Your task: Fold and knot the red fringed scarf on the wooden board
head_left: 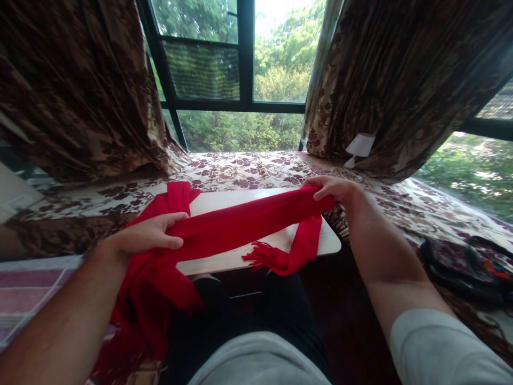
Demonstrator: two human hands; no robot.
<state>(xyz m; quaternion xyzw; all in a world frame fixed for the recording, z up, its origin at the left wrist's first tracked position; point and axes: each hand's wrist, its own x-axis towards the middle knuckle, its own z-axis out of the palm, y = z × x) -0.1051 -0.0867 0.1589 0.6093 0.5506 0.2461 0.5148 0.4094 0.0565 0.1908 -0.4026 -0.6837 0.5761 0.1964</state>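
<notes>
A long red scarf (248, 223) stretches in a flat folded band between my two hands, above a pale wooden tabletop (328, 240). My right hand (332, 190) grips the band's right end, thumb on top. From there a fringed tail hangs down and lies across the table's front edge. My left hand (156, 232) holds the band further left, thumb and fingers around it. Beside and under that hand the rest of the scarf bunches up and drapes off the table's left end toward the floor.
Behind the table runs a window ledge (248, 168) covered in floral cloth. A small white lamp (359, 147) stands on it at the right. A black bag (460, 272) lies at far right. Striped bedding (32, 294) is at the left. Patterned curtains (80, 91) flank the window.
</notes>
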